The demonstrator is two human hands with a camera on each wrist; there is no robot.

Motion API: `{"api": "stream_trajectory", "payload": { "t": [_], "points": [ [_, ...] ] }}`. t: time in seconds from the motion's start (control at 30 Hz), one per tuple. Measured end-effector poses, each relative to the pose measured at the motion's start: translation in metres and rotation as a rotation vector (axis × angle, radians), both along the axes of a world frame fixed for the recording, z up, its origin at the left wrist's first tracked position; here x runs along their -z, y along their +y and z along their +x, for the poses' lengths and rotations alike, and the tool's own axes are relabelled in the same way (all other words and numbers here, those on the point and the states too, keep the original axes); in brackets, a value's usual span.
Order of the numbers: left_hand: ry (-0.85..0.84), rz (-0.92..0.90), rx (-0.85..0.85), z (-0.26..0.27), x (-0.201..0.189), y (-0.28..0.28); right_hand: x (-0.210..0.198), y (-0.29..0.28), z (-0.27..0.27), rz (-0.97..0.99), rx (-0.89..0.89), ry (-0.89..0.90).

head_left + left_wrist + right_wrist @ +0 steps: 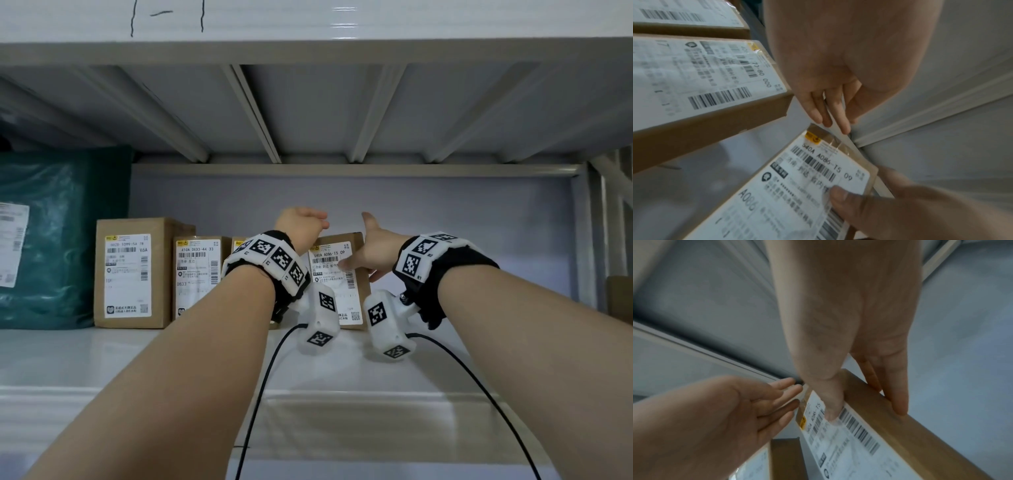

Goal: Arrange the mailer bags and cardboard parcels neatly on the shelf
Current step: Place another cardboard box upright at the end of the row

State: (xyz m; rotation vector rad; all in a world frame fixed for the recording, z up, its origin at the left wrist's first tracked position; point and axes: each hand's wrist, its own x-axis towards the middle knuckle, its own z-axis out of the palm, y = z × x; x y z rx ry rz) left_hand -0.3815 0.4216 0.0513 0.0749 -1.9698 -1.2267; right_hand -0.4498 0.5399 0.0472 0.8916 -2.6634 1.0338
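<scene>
A cardboard parcel (352, 294) with a white label reading 540A stands upright at the right end of a row on the white shelf (137, 359). My right hand (368, 251) grips it near the top. Its thumb (830, 408) presses the label and its fingers (898, 399) lie along the parcel's right side. My left hand (301, 222) hovers at the parcel's top left corner. Its fingers (826, 113) are straight, with their tips by that corner (816, 129). A gap separates this parcel from the neighbouring parcel (705, 91).
To the left stand two labelled cardboard parcels (133, 274) (197, 274) and a third (238, 245) mostly hidden behind my left wrist. A teal mailer bag (61, 240) leans at the far left. The upper shelf's underside (308, 113) hangs overhead, and a metal post (582, 240) closes the right end.
</scene>
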Motion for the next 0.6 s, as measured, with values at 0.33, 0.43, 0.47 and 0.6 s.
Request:
{"api": "stream_trajectory", "payload": {
  "t": [0.33, 0.43, 0.47, 0.6],
  "points": [
    [0.142, -0.038, -0.43, 0.0, 0.005, -0.04, 0.003, -0.021, 0.0, 0.086, -0.061, 0.005],
    [0.067, -0.099, -0.507, -0.001, 0.004, -0.049, 0.004, -0.026, 0.0, 0.084, -0.081, -0.008],
    [0.028, -0.128, -0.523, -0.002, 0.004, -0.051, 0.004, -0.028, 0.0, 0.083, -0.088, -0.014],
    [-0.039, -0.163, -0.54, -0.002, 0.006, -0.059, 0.004, -0.034, 0.0, 0.084, -0.085, -0.03]
  ]
}}
